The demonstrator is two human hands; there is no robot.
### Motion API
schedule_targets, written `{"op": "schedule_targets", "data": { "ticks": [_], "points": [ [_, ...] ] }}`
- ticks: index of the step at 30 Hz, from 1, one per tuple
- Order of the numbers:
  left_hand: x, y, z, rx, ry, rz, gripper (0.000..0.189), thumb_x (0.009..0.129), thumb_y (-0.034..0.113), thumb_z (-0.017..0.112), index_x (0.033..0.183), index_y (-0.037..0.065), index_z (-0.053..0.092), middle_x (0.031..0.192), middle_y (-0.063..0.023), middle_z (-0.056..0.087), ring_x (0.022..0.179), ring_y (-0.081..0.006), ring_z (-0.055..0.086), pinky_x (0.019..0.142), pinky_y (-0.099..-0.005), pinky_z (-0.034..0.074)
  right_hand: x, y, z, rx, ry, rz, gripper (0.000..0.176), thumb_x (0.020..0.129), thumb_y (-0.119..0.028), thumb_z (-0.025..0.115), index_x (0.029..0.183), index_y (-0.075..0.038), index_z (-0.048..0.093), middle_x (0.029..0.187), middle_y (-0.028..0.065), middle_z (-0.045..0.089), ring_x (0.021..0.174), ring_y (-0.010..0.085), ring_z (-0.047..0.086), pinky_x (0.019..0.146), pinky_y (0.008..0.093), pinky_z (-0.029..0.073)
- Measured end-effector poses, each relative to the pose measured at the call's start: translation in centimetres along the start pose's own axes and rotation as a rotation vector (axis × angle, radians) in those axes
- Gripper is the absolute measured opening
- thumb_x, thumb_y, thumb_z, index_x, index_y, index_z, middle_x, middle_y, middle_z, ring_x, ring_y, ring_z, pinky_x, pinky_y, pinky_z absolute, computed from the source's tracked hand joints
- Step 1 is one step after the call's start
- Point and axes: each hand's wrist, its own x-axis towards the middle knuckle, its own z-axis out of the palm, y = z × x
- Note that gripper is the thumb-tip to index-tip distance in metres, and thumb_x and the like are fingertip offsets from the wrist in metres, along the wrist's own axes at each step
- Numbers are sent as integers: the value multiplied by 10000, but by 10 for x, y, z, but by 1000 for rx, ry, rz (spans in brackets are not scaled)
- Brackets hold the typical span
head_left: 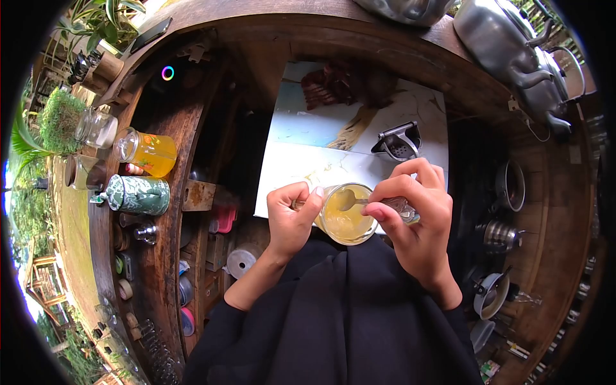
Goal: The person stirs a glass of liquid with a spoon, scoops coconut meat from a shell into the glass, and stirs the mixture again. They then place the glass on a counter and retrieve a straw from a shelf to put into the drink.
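A glass mug (350, 232) of cloudy yellow drink stands near the front edge of the white tabletop. My left hand (292, 215) is closed around the mug's left side, where its handle seems to be. Between the thumb and fingers of my right hand (414, 208) is a spoon (347, 199), its bowl inside the mug at the drink's surface. Partly hidden behind my right hand is another clear glass object (404, 209). Beyond that hand, a metal citrus squeezer (399, 142) lies on the tabletop.
Dark red cloth (327, 86) lies at the back of the white table (292, 157). On the left wooden ledge stand a jar of orange drink (154, 154), a green marbled enamel mug (138, 194) and an empty jar (96, 128). Metal kettles (497, 42) sit at upper right.
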Motion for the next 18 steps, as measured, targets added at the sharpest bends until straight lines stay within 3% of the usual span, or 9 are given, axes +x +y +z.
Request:
{"op": "schedule_targets", "data": {
  "ticks": [9,14,18],
  "points": [
    [2,0,-2,23,3,-10,371,798,34,557,533,58,298,514,60,306,518,-14,231,463,-217,172,3,14,-3,206,-96,171,116,814,-187,618,771,-79,618,708,-20,617,722,135,499,794,314,294],
    [3,0,-3,15,9,-18,372,799,35,556,533,58,297,513,60,306,517,-16,229,461,-220,172,3,25,-4,449,-187,342,172,876,-167,532,801,-35,613,741,35,608,729,118,537,710,261,359],
    [4,-3,-5,32,18,29,391,814,55,572,528,59,306,496,67,297,498,-10,242,432,-217,183,1,29,-2,669,-142,379,224,907,-170,498,802,3,594,761,65,587,721,122,563,648,247,423]
  ]
}}
